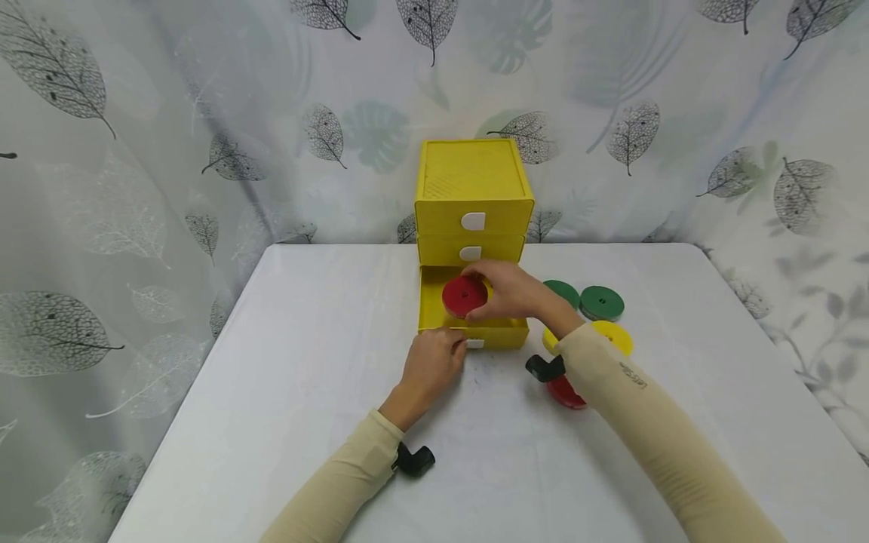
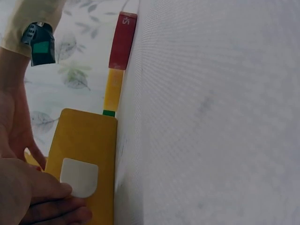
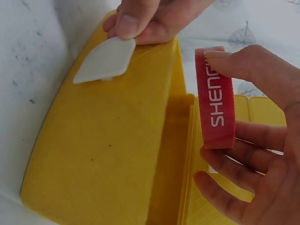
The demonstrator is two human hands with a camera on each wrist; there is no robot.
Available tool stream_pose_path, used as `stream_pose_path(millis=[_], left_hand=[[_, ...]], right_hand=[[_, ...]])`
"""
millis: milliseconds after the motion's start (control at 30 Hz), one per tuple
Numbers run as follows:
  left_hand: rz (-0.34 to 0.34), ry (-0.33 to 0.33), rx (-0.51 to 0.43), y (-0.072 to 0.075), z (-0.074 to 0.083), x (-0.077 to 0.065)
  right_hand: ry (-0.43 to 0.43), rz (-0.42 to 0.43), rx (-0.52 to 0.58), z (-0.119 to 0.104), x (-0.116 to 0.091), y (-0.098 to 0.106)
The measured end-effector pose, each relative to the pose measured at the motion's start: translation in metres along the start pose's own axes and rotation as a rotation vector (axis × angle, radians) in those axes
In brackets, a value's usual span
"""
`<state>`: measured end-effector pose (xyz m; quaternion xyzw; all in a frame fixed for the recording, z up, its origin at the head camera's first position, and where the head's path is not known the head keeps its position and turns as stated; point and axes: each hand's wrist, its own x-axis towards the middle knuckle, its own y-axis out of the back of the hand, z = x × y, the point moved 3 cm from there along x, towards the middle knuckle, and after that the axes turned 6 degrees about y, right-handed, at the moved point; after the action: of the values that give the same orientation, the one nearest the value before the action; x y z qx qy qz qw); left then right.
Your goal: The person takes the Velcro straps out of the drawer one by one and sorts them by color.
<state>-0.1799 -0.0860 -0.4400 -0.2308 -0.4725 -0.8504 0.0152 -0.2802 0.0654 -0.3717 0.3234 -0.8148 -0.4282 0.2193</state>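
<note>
A red disc [image 1: 465, 296] with a small centre hole is held by its edge between the thumb and fingers of my right hand [image 1: 511, 290], above the pulled-out bottom drawer [image 1: 501, 338]. White lettering runs along the rim of this red disc [image 3: 217, 101] in the right wrist view. My left hand [image 1: 431, 365] pinches the white handle [image 1: 474, 344] on the drawer front. Thumb and fingertips meet at one side of that handle [image 3: 105, 61]. Inside the drawer, the visible part of the floor is bare; my right hand and the disc hide the rest.
The yellow drawer cabinet [image 1: 475, 172] stands at the table's back edge, its two upper drawers closed. Right of it lie green discs [image 1: 601, 303], yellow discs [image 1: 614, 335] and a red disc [image 1: 566, 394], partly hidden by my right forearm. A leaf-print curtain [image 1: 366, 143] hangs behind the white table [image 1: 305, 324].
</note>
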Motion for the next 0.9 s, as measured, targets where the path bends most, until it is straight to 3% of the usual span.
stream_pose_path(millis=[900], left_hand=[[-0.003, 0.011, -0.012, 0.000, 0.001, 0.000]], right_hand=[[0.031, 0.100, 0.051, -0.015, -0.043, 0.021]])
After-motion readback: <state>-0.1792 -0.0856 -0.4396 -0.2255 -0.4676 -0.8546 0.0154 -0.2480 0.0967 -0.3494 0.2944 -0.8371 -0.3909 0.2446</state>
